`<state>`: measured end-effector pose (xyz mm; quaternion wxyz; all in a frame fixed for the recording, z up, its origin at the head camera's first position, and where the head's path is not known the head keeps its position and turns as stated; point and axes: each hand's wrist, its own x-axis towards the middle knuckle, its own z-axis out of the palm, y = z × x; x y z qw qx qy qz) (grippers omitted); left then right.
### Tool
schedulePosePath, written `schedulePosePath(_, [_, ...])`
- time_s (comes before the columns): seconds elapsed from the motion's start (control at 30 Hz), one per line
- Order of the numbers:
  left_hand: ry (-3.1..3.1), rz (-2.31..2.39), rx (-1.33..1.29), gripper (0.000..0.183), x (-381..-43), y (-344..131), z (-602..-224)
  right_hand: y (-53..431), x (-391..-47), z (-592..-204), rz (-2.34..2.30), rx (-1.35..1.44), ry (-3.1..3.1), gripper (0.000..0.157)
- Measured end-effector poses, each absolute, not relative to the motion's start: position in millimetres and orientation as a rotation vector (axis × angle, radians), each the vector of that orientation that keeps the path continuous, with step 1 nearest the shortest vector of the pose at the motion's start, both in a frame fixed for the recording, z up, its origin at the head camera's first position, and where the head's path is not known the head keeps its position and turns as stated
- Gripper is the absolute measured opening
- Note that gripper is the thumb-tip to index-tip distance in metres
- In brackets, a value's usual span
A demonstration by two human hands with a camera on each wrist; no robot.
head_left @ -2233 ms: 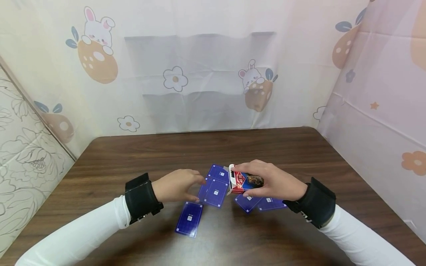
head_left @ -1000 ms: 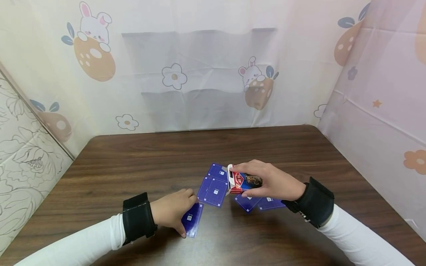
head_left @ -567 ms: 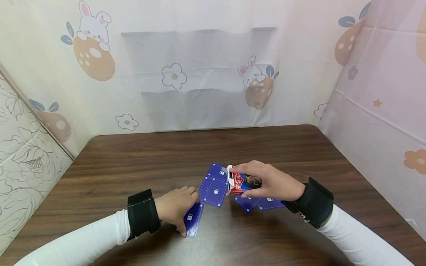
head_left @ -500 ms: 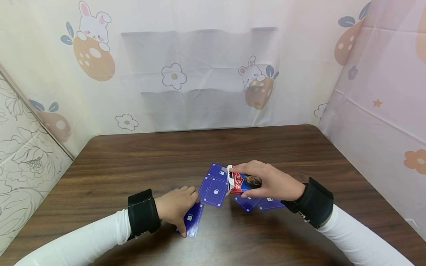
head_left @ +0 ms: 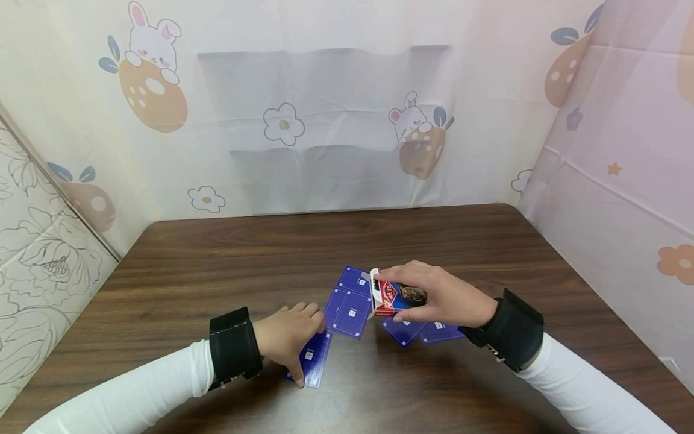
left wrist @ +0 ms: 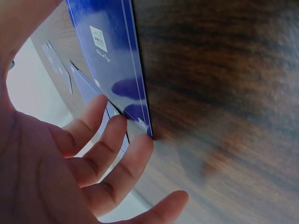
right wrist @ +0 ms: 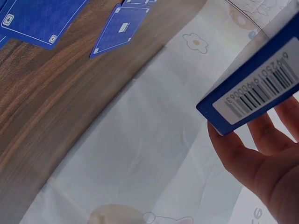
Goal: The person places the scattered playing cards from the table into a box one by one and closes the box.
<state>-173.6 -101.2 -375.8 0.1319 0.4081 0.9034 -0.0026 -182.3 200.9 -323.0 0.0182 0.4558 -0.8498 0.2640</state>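
My left hand (head_left: 287, 334) spans a blue playing card (left wrist: 105, 51) lying on the table. Its fingertips meet the card's far end in the left wrist view; in the head view the thumb is at the near end, gripping the card lengthwise. My right hand (head_left: 434, 292) holds a red and blue card box (head_left: 391, 295) between thumb and fingers, tilted above the table with its end flap open to the left. A barcode shows on the box (right wrist: 261, 86) in the right wrist view. What the box contains is hidden.
Several more blue cards (head_left: 351, 313) lie face down, some overlapping, left of the box. Others (head_left: 402, 330) lie under the right hand. The dark wooden table (head_left: 260, 253) ends at a printed cloth backdrop (head_left: 325, 181).
My left hand has moved toward me from the middle cards onto the nearest card and spread over it. Over the last half second it has stayed still. The right hand keeps holding the box.
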Motion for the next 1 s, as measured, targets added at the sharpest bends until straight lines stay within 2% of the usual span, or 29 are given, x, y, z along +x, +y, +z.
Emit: schedulePosePath(1.0, [2.61,0.126,1.049,0.089,-175.6,-103.1,-378.0,199.8,-183.0,-324.6,0.827,1.423,-2.625,0.064])
